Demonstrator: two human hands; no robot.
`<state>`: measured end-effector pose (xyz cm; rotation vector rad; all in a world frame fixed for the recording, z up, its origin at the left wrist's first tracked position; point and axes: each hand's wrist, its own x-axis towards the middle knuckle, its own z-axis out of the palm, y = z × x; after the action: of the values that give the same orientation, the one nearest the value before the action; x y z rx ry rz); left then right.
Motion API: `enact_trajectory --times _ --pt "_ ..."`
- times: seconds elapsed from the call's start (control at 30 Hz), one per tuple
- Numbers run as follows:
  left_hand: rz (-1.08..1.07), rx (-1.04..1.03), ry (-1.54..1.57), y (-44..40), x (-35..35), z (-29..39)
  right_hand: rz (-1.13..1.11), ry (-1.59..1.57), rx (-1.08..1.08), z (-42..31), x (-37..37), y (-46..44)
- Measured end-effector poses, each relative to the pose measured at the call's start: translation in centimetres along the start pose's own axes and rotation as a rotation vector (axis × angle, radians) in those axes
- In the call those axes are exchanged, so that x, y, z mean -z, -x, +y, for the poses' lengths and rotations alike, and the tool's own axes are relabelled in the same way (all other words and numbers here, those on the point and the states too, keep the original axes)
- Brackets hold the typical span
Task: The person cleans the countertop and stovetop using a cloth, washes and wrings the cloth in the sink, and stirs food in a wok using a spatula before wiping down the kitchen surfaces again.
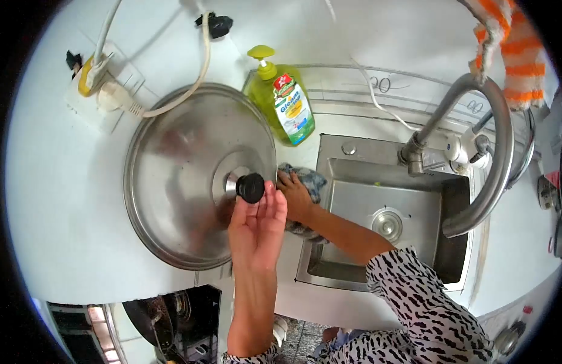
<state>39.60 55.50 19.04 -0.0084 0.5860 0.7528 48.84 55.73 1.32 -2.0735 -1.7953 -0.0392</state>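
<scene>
My left hand (261,224), palm up, has its fingers and thumb around the black knob of a large round steel pot lid (184,164). The lid stands tilted up on its edge at the counter, its outer face toward me. Just right of the lid, my right hand (298,197) grips a grey patterned cloth (311,181) on the countertop. The lid's rim hides part of the fingertips and some of the cloth. A green pump bottle of dish soap (287,106) stands behind the cloth, close to the lid's upper right.
A steel sink (369,197) with a curved faucet (502,139) lies to the right. White plugs and a cable (199,76) hang in front of the lid's top. An orange-striped cloth (523,60) hangs at upper right. A dark pan (150,318) is at lower left.
</scene>
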Motion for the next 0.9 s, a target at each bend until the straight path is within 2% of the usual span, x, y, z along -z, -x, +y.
enact_trajectory --times 0.03,0.07,0.13,0.23,0.33,0.4,0.53,0.6,0.67,0.7,0.77,0.83,0.9 --pt "0.025 0.012 0.004 0.0 0.4 -0.2 -0.222 0.048 -0.011 0.8 0.5 -0.6" --pt "0.018 0.026 -0.001 -0.1 0.8 -0.3 -0.217 0.056 -0.024 1.4 0.2 -0.8" --pt "0.012 0.016 0.039 -0.2 1.5 -0.3 -0.069 0.153 -0.118 2.4 -0.2 -1.1" --pt "0.066 0.01 0.018 -0.1 2.0 -0.2 0.048 0.112 -0.222 5.5 0.2 0.4" --pt "0.111 0.005 -0.02 -0.4 2.9 -0.2 0.197 0.224 -0.376 12.3 0.1 1.5" --pt "0.142 0.009 -0.037 -0.8 3.3 -0.5 0.141 0.399 -0.423 16.1 2.0 1.2" --pt "0.13 0.024 -0.03 -1.5 3.6 -0.7 0.005 0.435 -0.577 21.0 4.2 3.2" --pt "0.134 0.025 -0.006 -1.8 3.6 -0.9 -0.007 0.622 -0.626 21.3 4.6 5.7" --pt "0.206 0.0 0.019 -2.4 3.0 -1.0 -0.081 0.59 -0.709 19.0 7.4 6.7" --pt "0.141 0.017 -0.026 -2.8 3.4 -0.7 -0.153 0.55 -0.787 17.8 8.6 7.3" --pt "0.115 0.027 -0.04 -3.0 3.5 -0.6 -0.107 0.776 -0.647 18.9 5.7 8.9" --pt "0.093 0.037 -0.069 -3.1 3.1 -0.8 -0.216 0.891 -0.465 16.6 6.3 10.6" --pt "0.143 0.032 -0.075 -2.8 3.1 -0.7 -0.229 0.7 -0.422 14.3 7.4 12.9"
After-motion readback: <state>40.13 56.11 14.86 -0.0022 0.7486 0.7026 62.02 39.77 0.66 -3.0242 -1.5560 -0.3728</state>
